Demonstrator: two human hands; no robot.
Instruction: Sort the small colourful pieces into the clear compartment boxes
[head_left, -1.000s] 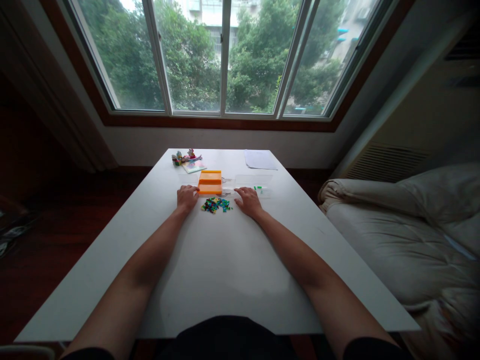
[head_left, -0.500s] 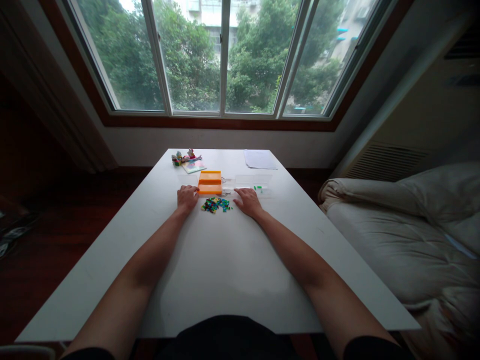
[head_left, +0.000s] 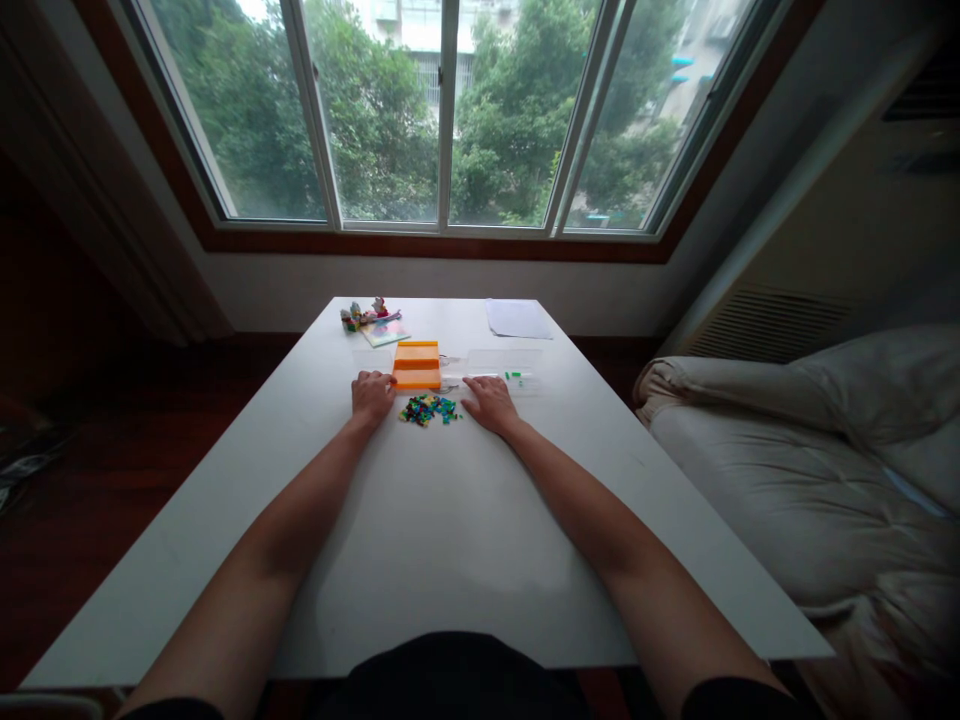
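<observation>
My left hand rests on the table at the left side of an orange two-part tray, its fingertips at the tray's edge. The fingers look loosely bent, and I see nothing in them. My right hand lies with fingers spread at the near edge of a clear plastic box, to the right of the orange tray. A few small green pieces sit in the clear box. Between my hands, nearer to me, is a pile of small multicoloured building bricks.
On the white table, a colourful assembled toy stands at the far left beside a pale card. White paper sheets lie at the far right. A light-coloured sofa is right of the table, and a window is behind it.
The whole view has shifted very slightly. Both hands stay in nearly the same places beside the orange tray and the clear box, and the brick pile looks the same.
</observation>
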